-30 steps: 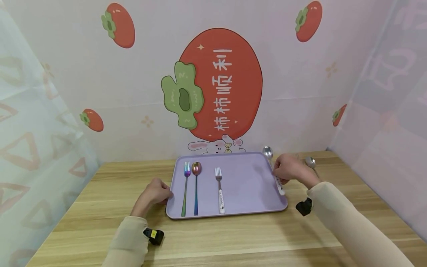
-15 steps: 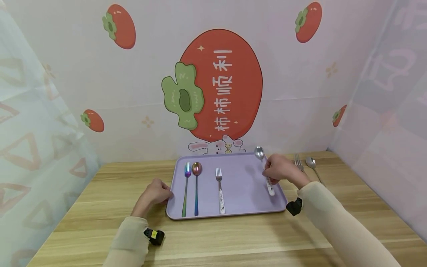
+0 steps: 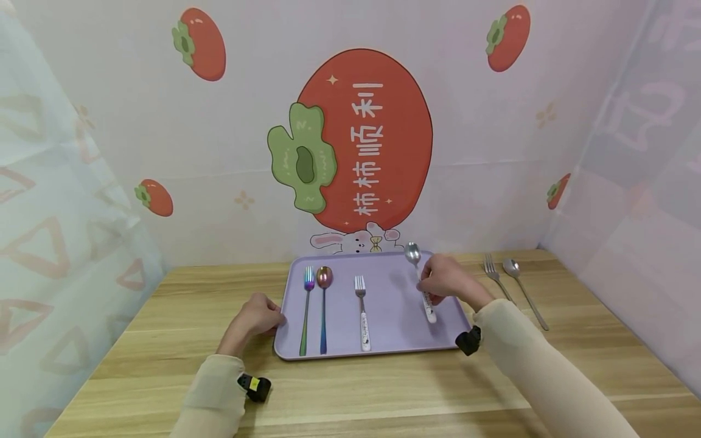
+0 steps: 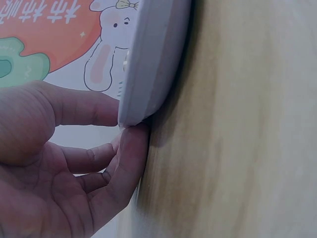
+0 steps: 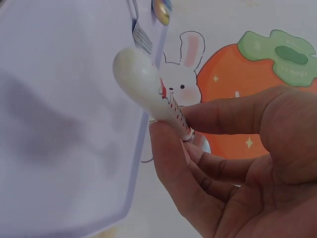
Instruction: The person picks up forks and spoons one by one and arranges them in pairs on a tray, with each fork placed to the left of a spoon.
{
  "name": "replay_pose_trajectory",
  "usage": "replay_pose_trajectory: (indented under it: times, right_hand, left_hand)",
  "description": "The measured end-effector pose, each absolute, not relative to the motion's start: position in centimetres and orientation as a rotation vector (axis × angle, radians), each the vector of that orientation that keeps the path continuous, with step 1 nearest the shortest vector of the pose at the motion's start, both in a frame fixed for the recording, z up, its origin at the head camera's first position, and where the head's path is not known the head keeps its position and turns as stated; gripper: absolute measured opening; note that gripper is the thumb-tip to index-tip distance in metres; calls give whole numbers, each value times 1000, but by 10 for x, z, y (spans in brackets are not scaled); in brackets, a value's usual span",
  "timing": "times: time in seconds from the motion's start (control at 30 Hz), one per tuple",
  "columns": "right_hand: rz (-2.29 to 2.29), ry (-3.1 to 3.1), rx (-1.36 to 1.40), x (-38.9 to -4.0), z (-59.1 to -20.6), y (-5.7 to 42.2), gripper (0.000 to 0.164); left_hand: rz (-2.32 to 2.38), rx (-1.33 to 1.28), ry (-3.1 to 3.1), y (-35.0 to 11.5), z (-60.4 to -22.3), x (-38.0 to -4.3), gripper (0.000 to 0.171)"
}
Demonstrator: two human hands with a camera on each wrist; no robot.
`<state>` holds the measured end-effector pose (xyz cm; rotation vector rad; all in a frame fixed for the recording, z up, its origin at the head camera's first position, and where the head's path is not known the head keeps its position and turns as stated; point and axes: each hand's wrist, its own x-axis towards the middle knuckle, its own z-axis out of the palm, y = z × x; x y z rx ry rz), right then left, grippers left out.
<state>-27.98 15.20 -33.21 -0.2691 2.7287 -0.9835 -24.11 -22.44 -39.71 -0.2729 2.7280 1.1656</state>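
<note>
My right hand point(image 3: 446, 278) pinches a spoon with a white patterned handle point(image 5: 143, 84) between thumb and fingers. It is held over the right part of a lilac tray point(image 3: 394, 304), bowl pointing away, and its shadow falls on the tray. With thumb and fingers my left hand point(image 3: 257, 313) grips the tray's left rim point(image 4: 148, 64). Lying on the tray are a rainbow-coloured fork point(image 3: 306, 310), a rainbow-coloured spoon point(image 3: 324, 304) and a fork with a white handle point(image 3: 364, 322).
On the wooden table point(image 3: 356, 395), right of the tray, lie a silver fork point(image 3: 495, 277) and a silver spoon point(image 3: 524, 292). A printed cloth point(image 3: 465, 121) stands behind the table, with cloth at both sides too.
My right hand has carried the white-handled spoon leftward from the tray's right edge to above the tray. The silver fork and spoon on the table are now uncovered. My left hand stays put.
</note>
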Motion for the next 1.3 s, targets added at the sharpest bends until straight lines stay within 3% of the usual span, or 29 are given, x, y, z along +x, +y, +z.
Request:
replay_pose_trajectory:
  times: [1.3]
  right_hand:
    - [-999,2660,-222,-274,-349,90,12]
  left_hand:
    - [1156,-281,2723,-224,-395,-239,8]
